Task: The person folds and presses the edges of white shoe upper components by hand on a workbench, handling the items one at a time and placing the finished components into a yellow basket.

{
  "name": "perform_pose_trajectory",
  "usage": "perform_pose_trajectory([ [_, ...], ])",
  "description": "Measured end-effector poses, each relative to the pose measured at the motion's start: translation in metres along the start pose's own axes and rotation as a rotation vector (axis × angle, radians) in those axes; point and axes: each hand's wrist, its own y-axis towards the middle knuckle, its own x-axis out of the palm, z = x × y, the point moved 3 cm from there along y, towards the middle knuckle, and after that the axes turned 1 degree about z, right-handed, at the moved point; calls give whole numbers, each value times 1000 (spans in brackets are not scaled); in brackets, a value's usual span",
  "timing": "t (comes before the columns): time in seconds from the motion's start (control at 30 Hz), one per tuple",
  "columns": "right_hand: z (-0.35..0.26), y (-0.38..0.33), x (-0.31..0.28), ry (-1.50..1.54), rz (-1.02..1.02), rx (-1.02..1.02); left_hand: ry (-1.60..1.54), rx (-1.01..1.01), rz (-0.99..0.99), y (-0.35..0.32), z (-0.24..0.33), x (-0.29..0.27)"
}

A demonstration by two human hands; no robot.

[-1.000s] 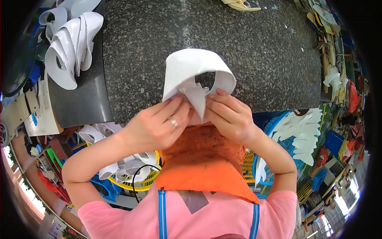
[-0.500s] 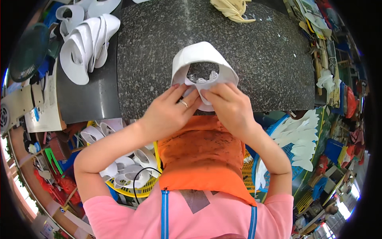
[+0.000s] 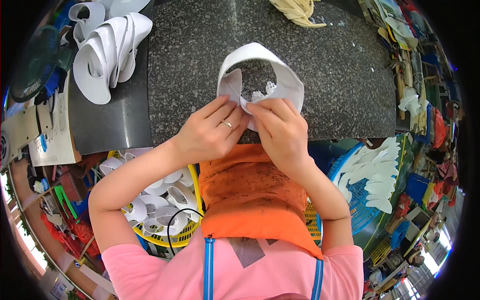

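A white shoe upper (image 3: 257, 52), curved into a ring, stands on the speckled dark worktop (image 3: 190, 65) in front of me. My left hand (image 3: 212, 127) pinches its near left edge, with the thumb hidden underneath. My right hand (image 3: 280, 132) grips the near right edge, its fingertips close beside those of the left. Both hands are closed on the same piece, where its two ends come together. Through the ring's opening shows a small clear, crumpled-looking bit (image 3: 262, 92) lying on the worktop.
At the left a stack of white uppers (image 3: 107, 47) rests on a smooth dark board (image 3: 120, 117). Below, a yellow basket (image 3: 192, 235) holds more uppers. White flat pieces (image 3: 377, 175) lie in a blue basket (image 3: 357, 220) at the right. Beige strips (image 3: 297, 12) sit at the far edge.
The ring of the upper has opened wider and tilted, showing more of its inside and left flap. My hands have shifted slightly, still pinching its near edge.
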Motion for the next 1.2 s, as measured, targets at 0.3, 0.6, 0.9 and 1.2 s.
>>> perform_pose_trajectory([
  [0.3,-7,-15,6,-126,11,-159,-99,-43,-44,-7,-16,-8],
  [0.6,1,-7,1,-104,-29,-239,156,251,-419,59,-62,-25],
  [0.9,-6,19,-1,-49,-151,-184,446,4,-463,18,-12,-25],
  [1.2,-2,13,17,-34,38,-135,531,-85,-342,15,-5,-20],
])
